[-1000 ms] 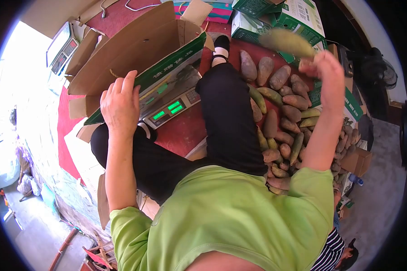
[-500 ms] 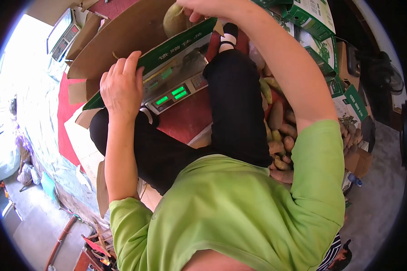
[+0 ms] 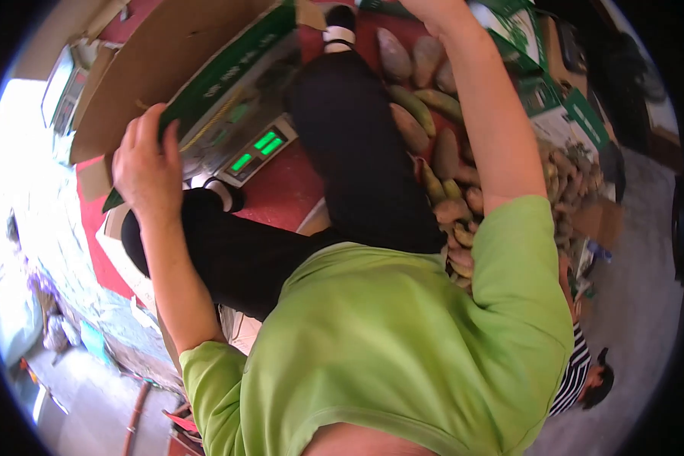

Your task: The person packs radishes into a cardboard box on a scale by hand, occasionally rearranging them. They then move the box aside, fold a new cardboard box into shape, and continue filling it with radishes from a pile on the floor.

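My left hand (image 3: 148, 163) grips the near rim of a cardboard box (image 3: 156, 49), with its fingers bent over the green printed edge. The box rests on a weighing scale (image 3: 257, 152) whose display glows green. My right hand (image 3: 437, 9) is at the top edge of the view, away from the box; its fingers are out of the picture, so I cannot see what they hold. Below that hand, on the red floor covering, lie several large reddish and green fruits (image 3: 446, 156) that look like mangoes.
Green and white cartons (image 3: 566, 114) stand at the upper right, with more fruit (image 3: 566, 182) heaped beside them. A person in a striped top (image 3: 574, 372) is at the lower right. Another scale (image 3: 62, 87) stands at the upper left. My legs (image 3: 357, 152) flank the scale.
My right hand has left the box, where it held a large greenish fruit, and moved right. My left hand remains on the rim. The whole view has shifted and turned.
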Demonstrator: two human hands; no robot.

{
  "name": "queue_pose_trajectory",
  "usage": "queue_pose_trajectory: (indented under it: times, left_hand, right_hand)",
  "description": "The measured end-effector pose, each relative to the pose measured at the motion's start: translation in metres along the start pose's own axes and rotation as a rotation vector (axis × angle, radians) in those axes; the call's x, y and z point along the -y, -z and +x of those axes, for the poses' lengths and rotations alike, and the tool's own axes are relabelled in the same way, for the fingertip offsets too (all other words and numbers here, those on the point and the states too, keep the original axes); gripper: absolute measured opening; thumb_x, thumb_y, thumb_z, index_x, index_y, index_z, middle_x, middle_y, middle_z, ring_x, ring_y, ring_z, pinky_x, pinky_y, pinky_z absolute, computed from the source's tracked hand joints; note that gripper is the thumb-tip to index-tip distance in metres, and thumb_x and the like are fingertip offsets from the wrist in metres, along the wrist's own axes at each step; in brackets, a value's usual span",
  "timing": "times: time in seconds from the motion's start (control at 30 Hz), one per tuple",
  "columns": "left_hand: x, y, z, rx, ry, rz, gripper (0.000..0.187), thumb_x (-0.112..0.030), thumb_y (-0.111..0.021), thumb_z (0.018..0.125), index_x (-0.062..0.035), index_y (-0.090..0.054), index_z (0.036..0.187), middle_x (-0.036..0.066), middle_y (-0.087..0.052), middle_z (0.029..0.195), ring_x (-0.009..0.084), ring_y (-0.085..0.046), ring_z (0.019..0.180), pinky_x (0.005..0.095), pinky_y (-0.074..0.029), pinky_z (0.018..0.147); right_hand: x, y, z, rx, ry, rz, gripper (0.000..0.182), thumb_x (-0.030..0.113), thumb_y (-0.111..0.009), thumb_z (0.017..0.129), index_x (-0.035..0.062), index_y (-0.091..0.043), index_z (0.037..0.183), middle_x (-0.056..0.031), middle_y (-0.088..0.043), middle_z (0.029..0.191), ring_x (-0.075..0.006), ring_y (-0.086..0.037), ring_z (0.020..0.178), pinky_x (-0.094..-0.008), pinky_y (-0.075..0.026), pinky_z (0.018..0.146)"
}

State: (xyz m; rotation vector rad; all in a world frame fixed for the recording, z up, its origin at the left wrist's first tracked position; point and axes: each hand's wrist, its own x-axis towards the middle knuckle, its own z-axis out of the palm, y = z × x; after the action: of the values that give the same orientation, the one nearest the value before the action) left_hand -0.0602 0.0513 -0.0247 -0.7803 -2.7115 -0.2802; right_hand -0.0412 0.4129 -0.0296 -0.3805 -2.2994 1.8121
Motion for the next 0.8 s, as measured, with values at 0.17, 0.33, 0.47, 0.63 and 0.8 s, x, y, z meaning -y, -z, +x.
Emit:
queue_pose_trajectory:
  times: [0.17, 0.33, 0.47, 0.63, 0.8]
  left_hand:
    - [0.001, -0.005, -0.001, -0.039, -0.033, 0.007, 0.022, -0.022, -0.062, 0.087, -0.0164, -0.062, 0.108, 0.005, -0.065, 0.099, 0.0283, -0.063, 0.088, 0.0383, -0.048, 0.075]
    - [-0.002, -0.005, -0.001, -0.044, -0.023, -0.003, 0.023, -0.021, -0.062, 0.087, -0.0145, -0.062, 0.109, 0.005, -0.066, 0.098, 0.0284, -0.065, 0.085, 0.0388, -0.049, 0.072]
    - [0.002, -0.010, -0.002, -0.047, -0.034, -0.003, 0.024, -0.021, -0.063, 0.088, -0.0139, -0.062, 0.111, 0.007, -0.066, 0.099, 0.0280, -0.065, 0.087, 0.0381, -0.050, 0.072]
    - [0.002, -0.010, -0.001, -0.036, -0.004, 0.016, 0.025, -0.023, -0.062, 0.088, -0.0139, -0.062, 0.111, 0.006, -0.066, 0.100, 0.0286, -0.065, 0.088, 0.0387, -0.050, 0.073]
    - [0.005, -0.012, -0.002, -0.048, -0.007, 0.018, 0.025, -0.022, -0.062, 0.088, -0.0140, -0.062, 0.112, 0.006, -0.066, 0.100, 0.0286, -0.065, 0.088, 0.0388, -0.050, 0.073]
  right_hand:
    - [-0.123, 0.069, -0.096, -0.061, -0.301, -0.365, 0.020, 0.024, -0.059, 0.090, 0.0055, -0.064, 0.096, -0.0027, -0.065, 0.083, -0.0118, -0.060, 0.073, -0.0279, -0.049, 0.067]
    - [-0.262, 0.105, -0.244, -0.091, -0.594, -0.586, 0.027, 0.027, -0.062, 0.082, 0.0026, -0.067, 0.093, -0.0186, -0.067, 0.086, -0.0310, -0.065, 0.083, -0.0403, -0.051, 0.075]
    - [-0.306, 0.109, -0.352, -0.206, -0.866, -0.738, 0.026, 0.026, -0.062, 0.081, 0.0018, -0.065, 0.091, -0.0207, -0.065, 0.082, -0.0371, -0.063, 0.084, -0.0429, -0.049, 0.073]
    - [-0.355, 0.119, -0.452, 0.168, -0.770, -1.207, 0.030, 0.027, -0.064, 0.080, 0.0025, -0.064, 0.097, -0.0194, -0.065, 0.098, -0.0334, -0.064, 0.084, -0.0409, -0.049, 0.073]
    - [-0.303, 0.080, -0.439, -0.670, -1.522, -0.069, 0.041, 0.039, -0.067, 0.082, 0.0065, -0.063, 0.106, -0.0160, -0.061, 0.110, -0.0321, -0.060, 0.092, -0.0467, -0.050, 0.070]
